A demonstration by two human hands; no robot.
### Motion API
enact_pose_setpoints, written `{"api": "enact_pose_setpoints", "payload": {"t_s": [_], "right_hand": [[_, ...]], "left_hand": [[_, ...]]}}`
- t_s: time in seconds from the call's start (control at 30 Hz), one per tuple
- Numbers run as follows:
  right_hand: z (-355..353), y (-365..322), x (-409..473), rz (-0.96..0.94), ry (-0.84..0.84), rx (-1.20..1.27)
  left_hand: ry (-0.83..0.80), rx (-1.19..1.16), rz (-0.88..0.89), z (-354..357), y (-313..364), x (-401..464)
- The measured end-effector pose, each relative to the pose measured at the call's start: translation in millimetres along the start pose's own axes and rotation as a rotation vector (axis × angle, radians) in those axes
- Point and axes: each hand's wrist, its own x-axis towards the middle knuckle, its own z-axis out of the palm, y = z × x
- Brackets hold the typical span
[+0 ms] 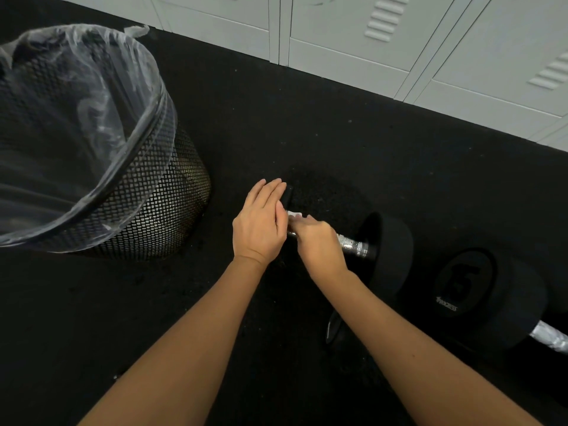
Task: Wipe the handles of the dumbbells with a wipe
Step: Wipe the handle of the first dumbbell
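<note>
Nearest, right hand [319, 244] clenches wipe [294, 214] around first dumbbell's handle [353, 245]; left hand [261, 222] released, steadying; second dumbbell [491, 299] seemingly still to wipe.

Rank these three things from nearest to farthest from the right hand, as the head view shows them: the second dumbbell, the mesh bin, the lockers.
Measured from the right hand:
1. The second dumbbell, on the floor to its right.
2. The mesh bin, to its left, beyond the left hand.
3. The lockers, along the far wall, above in the picture.
</note>
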Motion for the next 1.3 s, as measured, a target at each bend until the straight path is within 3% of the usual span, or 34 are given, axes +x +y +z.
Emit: {"api": "enact_pose_setpoints", "payload": {"t_s": [0.07, 0.37, 0.67, 0.73, 0.77, 0.9, 0.97, 1.1, 1.23, 1.3], "right_hand": [[3.3, 10.8, -12.5, -0.089, -0.030, 0.017], [4.0, 30.5, -29.1, -0.500, 0.216, -0.204], [14.7, 18.6, -31.2, -0.498, 0.232, -0.230], [19.2, 14.9, -46.7, -0.320, 0.201, -0.017], [18.6, 9.5, -55.3, -0.127, 0.183, 0.189], [17.0, -18.1, -65.7, 1.040, 0.107, 1.244], [14.9, -27.3, -54.4, 1.347, 0.197, 1.671], [-0.2, -40.9, -25.9, 1.426, 0.408, 2.015], [-2.6, -44.9, -6.1, 1.444, 0.395, 2.051], [0.8, -48.1, -7.5, 1.325, 0.349, 2.056]], "left_hand": [[-0.004, -0.003, -0.005, -0.1, 0.3, 0.3], [-0.001, -0.013, 0.001, 1.1, 0.0, -0.1], [0.012, -0.018, 0.004, 2.4, -1.6, -0.5], [0.013, -0.020, 0.007, 2.5, -1.3, -0.6], [0.015, -0.019, 0.008, 2.5, -1.5, -0.4], [0.023, -0.038, 0.004, 1.9, -1.8, -0.2], [0.025, -0.034, 0.007, 1.5, -0.8, -0.8], [0.024, -0.037, 0.004, 1.7, -1.3, -0.2], [0.025, -0.031, 0.001, 1.7, -0.7, -0.6], [0.027, -0.034, 0.000, 1.9, -0.9, -0.6]]}}
